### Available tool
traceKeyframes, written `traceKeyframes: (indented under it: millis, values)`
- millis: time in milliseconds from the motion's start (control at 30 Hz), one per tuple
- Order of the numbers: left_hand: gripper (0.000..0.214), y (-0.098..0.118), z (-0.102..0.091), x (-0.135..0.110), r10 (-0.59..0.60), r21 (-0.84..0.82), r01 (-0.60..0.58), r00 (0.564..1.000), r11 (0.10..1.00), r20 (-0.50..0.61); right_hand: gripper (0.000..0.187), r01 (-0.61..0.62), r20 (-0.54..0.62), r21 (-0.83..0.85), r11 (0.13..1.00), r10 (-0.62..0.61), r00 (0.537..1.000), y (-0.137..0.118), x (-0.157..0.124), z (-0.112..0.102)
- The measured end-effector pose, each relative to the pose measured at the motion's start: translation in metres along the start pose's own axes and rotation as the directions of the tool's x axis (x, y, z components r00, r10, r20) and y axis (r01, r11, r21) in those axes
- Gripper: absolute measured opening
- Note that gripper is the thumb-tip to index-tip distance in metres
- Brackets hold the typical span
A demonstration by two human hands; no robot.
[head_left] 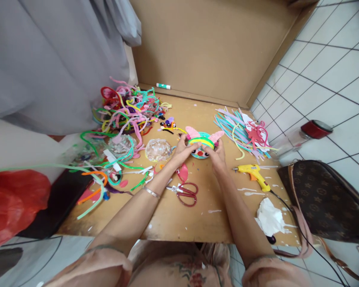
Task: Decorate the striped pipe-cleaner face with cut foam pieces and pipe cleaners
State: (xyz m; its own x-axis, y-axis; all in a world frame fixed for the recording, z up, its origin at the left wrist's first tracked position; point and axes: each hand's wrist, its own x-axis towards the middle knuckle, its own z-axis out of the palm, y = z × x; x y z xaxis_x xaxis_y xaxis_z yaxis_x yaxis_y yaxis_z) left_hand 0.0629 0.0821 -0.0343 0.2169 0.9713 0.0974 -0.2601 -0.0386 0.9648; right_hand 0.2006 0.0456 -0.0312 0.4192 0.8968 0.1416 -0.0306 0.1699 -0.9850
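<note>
A small round craft piece (202, 144) made of coiled yellow, green and blue pipe cleaners, with two pink ears and a little face, sits at the middle of the brown board (194, 215). My left hand (184, 150) grips its left side and my right hand (215, 154) grips its right side, fingers curled round it. Red-handled scissors (184, 192) lie just near my left forearm. A pink cut-out shape (183, 173) lies by my left wrist.
A tangled heap of coloured pipe cleaners (125, 111) fills the left. Straight pipe cleaners (239, 131) lie at the right. A yellow glue gun (254, 174), crumpled tissue (269, 219), brown handbag (323, 199), red-lidded jar (305, 135), glue stick (163, 86) and red bag (12, 203) surround the board.
</note>
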Motion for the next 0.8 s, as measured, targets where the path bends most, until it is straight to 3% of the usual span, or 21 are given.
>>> traceKeyframes:
  millis: [267, 533, 800]
  values:
    - [0.053, -0.003, -0.002, 0.001, 0.001, 0.038, 0.0, 1.0, 0.999, -0.028, 0.08, -0.037, -0.005, 0.039, 0.999, 0.037, 0.999, -0.002, 0.001, 0.001]
    - [0.049, 0.003, 0.001, 0.0, -0.014, 0.025, 0.015, 0.999, 1.0, -0.043, 0.061, -0.03, 0.028, 0.093, 0.995, 0.028, 0.999, -0.005, 0.0, 0.001]
    - [0.048, 0.007, 0.0, -0.002, -0.025, -0.006, 0.025, 0.999, 1.0, -0.023, 0.068, -0.02, 0.038, 0.108, 0.994, 0.016, 0.999, -0.004, 0.0, -0.001]
